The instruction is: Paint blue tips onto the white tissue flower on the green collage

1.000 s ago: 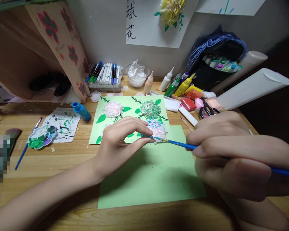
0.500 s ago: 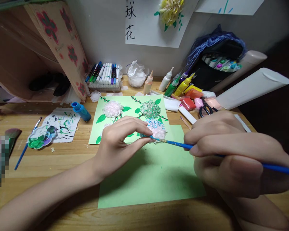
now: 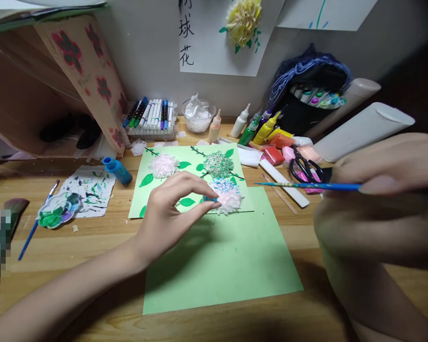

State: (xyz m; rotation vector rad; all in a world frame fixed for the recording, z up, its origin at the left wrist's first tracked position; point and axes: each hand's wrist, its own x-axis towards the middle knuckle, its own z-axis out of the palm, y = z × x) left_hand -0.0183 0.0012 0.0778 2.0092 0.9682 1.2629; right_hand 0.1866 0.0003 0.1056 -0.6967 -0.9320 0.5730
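My right hand holds a thin blue paintbrush, its tip pointing left above the paper. My left hand pinches a small blue bottle cap, mostly hidden by the fingers, over the front edge of a light green card. Beside those fingertips is a pale pink paper flower with blue strokes on its upper part. Behind it sits a green-painted flower, and a plain pale pink one lies at the back left. A second green sheet extends in front of the card.
An open blue paint bottle stands left of the card. Farther left lie a palette, a stained tissue and another brush. Markers, paint bottles and scissors sit at the back.
My right hand has moved right and away, taking the brush tip off the spot beside my left fingertips. My left hand still pinches near the flower. The view has shifted slightly.
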